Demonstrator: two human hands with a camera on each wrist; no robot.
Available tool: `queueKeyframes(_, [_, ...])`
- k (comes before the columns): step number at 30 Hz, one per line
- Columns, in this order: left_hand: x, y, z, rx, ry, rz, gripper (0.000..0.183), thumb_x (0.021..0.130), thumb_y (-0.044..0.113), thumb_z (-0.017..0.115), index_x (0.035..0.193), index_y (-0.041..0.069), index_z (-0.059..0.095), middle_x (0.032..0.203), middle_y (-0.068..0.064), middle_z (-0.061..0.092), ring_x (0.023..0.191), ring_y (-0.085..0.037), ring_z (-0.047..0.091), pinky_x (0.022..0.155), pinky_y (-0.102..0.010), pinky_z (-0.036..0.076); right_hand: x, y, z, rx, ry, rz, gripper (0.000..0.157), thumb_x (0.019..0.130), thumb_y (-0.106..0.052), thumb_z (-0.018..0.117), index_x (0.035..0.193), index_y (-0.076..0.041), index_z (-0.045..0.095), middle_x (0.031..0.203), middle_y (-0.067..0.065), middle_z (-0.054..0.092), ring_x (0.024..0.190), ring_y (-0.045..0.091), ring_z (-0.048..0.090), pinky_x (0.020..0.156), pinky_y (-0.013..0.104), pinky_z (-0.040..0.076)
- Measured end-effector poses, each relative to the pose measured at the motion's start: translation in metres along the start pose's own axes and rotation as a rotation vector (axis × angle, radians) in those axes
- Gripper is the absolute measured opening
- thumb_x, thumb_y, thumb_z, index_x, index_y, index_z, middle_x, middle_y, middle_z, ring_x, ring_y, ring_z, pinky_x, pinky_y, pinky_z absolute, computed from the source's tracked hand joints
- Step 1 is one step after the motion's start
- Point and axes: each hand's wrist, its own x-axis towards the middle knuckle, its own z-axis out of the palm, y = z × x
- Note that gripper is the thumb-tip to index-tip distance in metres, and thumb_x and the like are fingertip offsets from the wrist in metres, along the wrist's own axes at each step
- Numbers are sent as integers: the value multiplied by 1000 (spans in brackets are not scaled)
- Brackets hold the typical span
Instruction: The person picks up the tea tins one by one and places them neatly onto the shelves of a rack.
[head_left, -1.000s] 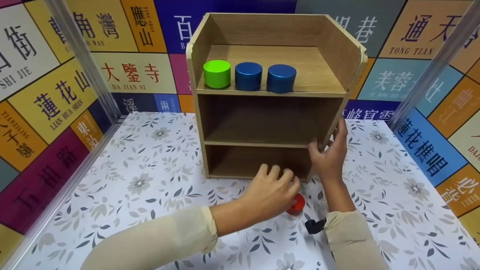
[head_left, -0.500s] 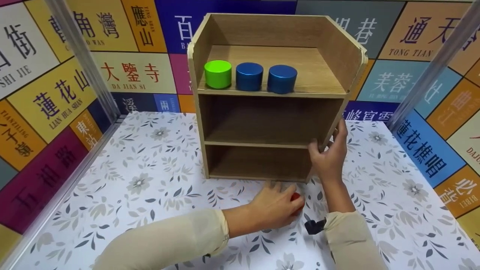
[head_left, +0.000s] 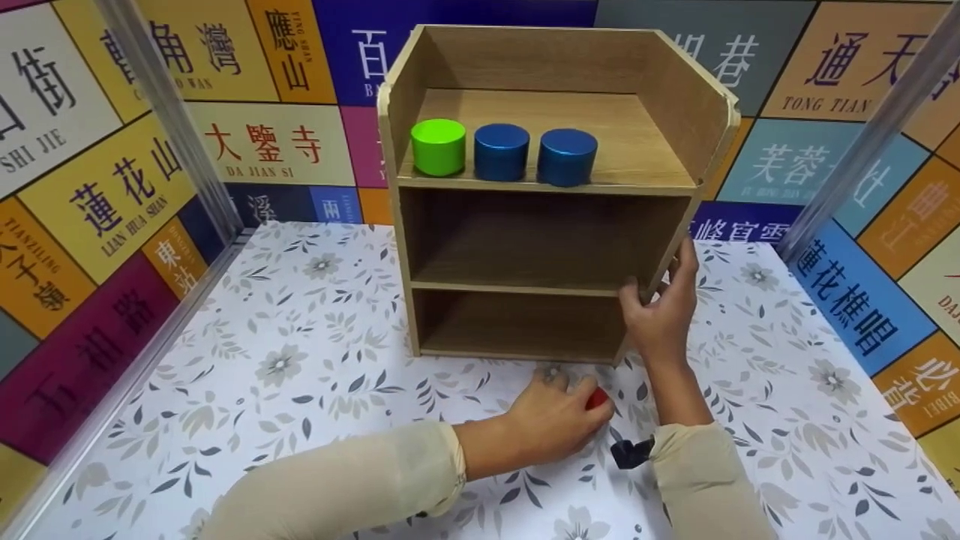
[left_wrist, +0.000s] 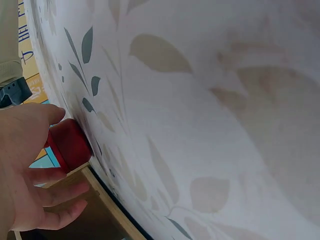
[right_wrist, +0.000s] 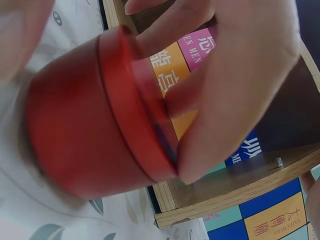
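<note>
In the head view, my left hand (head_left: 551, 421) is low over the table in front of the shelf unit, holding a red round canister (head_left: 597, 399) between thumb and fingers. The right wrist view shows the red canister (right_wrist: 90, 120) close up, lidded and tilted, near the cloth. In the left wrist view, thumb and index finger flank the canister (left_wrist: 72, 145) while the other fingers are spread. My right hand (head_left: 664, 319) grips the right side of the wooden shelf unit (head_left: 532, 61), thumb at its front edge. A green canister (head_left: 438, 148) and two blue canisters (head_left: 501, 153) stand on its top shelf.
A flower-patterned cloth (head_left: 277, 420) covers the table. Colourful panels with printed characters (head_left: 262, 142) form the walls behind and at both sides. A black wrist device (head_left: 631, 454) sits at the right sleeve. The middle and bottom shelves (head_left: 517, 289) face forward.
My left hand has come down from above the red canister, shifted slightly right and taken hold of it. The right hand stays on the shelf unit's side.
</note>
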Motion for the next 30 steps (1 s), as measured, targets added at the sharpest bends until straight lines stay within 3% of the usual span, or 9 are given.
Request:
queueKeyframes(7, [2, 0, 3, -30, -33, -15, 34, 93, 49, 45, 123, 35, 40, 117, -7, 49, 98, -28, 60, 82, -46, 50, 0, 11, 2, 4, -12, -6, 84, 76, -2, 63, 147, -25, 23, 143, -5, 38, 121, 15, 49, 81, 34, 53])
queueKeyframes(14, [2, -1, 3, -45, -33, -10, 33, 93, 49, 47, 122, 36, 39, 112, -6, 50, 95, -26, 59, 79, -42, 51, 1, 10, 0, 3, -7, -8, 84, 76, -2, 63, 146, -26, 24, 142, -5, 39, 122, 14, 48, 81, 40, 52])
queueKeyframes(18, [1, 0, 6, -38, 13, -20, 31, 93, 49, 46, 119, 35, 41, 106, -6, 50, 89, -24, 59, 74, -41, 51, 0, -4, -1, 15, 1, -20, 83, 75, 4, 61, 146, -18, 26, 140, 0, 42, 117, 16, 51, 77, 26, 52])
queueKeyframes(22, [1, 1, 6, -42, 40, -23, 30, 93, 49, 46, 118, 34, 43, 104, -6, 50, 87, -24, 59, 72, -40, 51, 0, -3, -1, 25, 7, -40, 83, 74, 6, 60, 146, -16, 27, 140, 2, 42, 116, 18, 52, 74, 18, 50])
queueKeyframes(25, [1, -1, 5, -58, 34, -25, 32, 92, 51, 46, 119, 33, 43, 104, -7, 51, 87, -23, 60, 72, -41, 51, 1, 10, -1, 11, 2, -39, 84, 75, 1, 60, 147, -22, 25, 142, -2, 40, 119, 17, 50, 76, 24, 52])
queueKeyframes(30, [1, -5, 3, -92, 15, -37, 37, 90, 54, 49, 120, 34, 42, 105, -7, 50, 84, -23, 60, 72, -40, 52, 1, 11, -1, 11, -13, -23, 83, 77, -3, 61, 147, -26, 23, 143, -5, 38, 121, 16, 48, 80, 42, 52])
